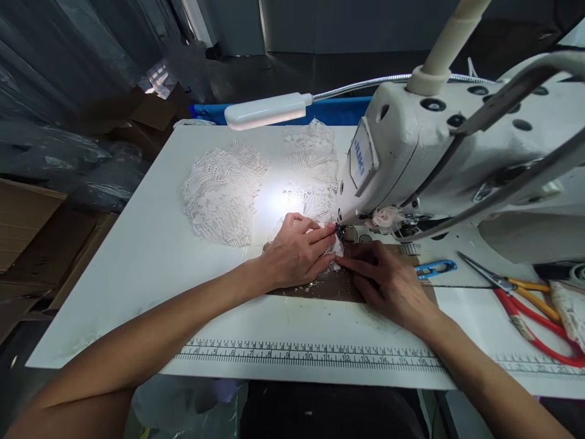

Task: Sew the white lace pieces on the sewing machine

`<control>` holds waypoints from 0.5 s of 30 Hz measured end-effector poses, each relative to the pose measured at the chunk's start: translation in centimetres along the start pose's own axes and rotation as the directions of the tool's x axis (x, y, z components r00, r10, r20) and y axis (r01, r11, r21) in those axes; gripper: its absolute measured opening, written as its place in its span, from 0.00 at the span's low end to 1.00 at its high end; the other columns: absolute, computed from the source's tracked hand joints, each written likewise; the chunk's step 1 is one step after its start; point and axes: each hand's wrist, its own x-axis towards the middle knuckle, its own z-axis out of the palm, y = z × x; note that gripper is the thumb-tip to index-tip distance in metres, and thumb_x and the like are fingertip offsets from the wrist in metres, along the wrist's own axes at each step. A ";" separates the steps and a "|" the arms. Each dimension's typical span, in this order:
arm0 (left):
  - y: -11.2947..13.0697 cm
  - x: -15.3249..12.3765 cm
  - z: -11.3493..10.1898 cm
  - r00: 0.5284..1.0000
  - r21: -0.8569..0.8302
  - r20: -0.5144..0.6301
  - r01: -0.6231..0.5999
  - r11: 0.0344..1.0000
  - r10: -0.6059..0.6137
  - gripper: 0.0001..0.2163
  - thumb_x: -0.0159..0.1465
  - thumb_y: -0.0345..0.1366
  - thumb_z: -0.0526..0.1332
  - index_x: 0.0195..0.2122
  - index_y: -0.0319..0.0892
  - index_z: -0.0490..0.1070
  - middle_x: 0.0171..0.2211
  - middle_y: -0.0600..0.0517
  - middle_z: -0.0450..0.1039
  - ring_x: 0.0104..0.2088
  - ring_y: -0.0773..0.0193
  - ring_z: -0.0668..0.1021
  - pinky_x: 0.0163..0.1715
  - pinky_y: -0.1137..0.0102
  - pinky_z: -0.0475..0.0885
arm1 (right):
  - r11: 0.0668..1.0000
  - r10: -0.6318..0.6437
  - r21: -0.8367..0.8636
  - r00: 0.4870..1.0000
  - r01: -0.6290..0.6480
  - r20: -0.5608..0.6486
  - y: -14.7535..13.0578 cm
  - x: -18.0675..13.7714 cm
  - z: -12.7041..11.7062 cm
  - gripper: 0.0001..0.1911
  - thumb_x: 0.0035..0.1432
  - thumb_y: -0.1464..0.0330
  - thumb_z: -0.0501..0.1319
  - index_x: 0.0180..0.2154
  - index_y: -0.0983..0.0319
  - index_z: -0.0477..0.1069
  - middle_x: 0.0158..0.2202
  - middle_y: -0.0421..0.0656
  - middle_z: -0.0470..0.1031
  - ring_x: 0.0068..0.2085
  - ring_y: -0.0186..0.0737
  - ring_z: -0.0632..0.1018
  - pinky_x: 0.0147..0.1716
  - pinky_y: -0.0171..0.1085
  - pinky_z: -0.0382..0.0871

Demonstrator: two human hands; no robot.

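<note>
My left hand [301, 250] lies palm down on a piece of white lace [339, 247] at the presser foot [340, 230] of the sewing machine. Its fingers are stretched out towards the needle area and press on the fabric. From the right, my right hand [388, 277] reaches in. Its index finger points out and touches the lace edge beside my left thumb; the thumb is apart and the other fingers are bent. Both hands hide much of the piece. Behind them, more white lace [315, 152] stretches back from the machine, and a gathered lace heap [223, 195] lies to the left.
The white sewing machine [393, 146] fills the right side. A lamp [269, 111] lights the white table [150, 268]. Blue thread snips [436, 269] and red-and-orange-handled scissors [525, 299] lie at right. A ruler strip [311, 356] runs along the front; cardboard boxes [41, 244] stand left.
</note>
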 end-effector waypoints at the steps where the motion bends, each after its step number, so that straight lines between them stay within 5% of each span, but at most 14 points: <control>1: -0.1 0.0 0.1 1.000 -0.001 -0.004 -0.006 1.000 0.006 0.14 0.70 0.39 0.52 0.50 0.39 0.70 0.55 0.46 0.70 0.45 0.55 0.72 0.47 0.54 0.63 | 1.000 -0.002 0.001 1.000 0.002 -0.002 0.0 0.0 0.0 0.20 0.62 0.71 0.52 0.51 0.53 0.74 0.43 0.48 0.71 0.39 0.43 0.75 0.35 0.44 0.74; 15: -1.1 -0.3 0.4 0.997 -0.070 -0.030 -0.075 0.995 0.073 0.14 0.69 0.40 0.54 0.51 0.40 0.70 0.54 0.46 0.71 0.47 0.53 0.73 0.47 0.53 0.63 | 0.997 0.015 -0.081 1.000 -0.015 -0.006 -0.6 0.0 0.1 0.20 0.62 0.70 0.52 0.53 0.51 0.72 0.43 0.49 0.72 0.38 0.44 0.74 0.31 0.41 0.72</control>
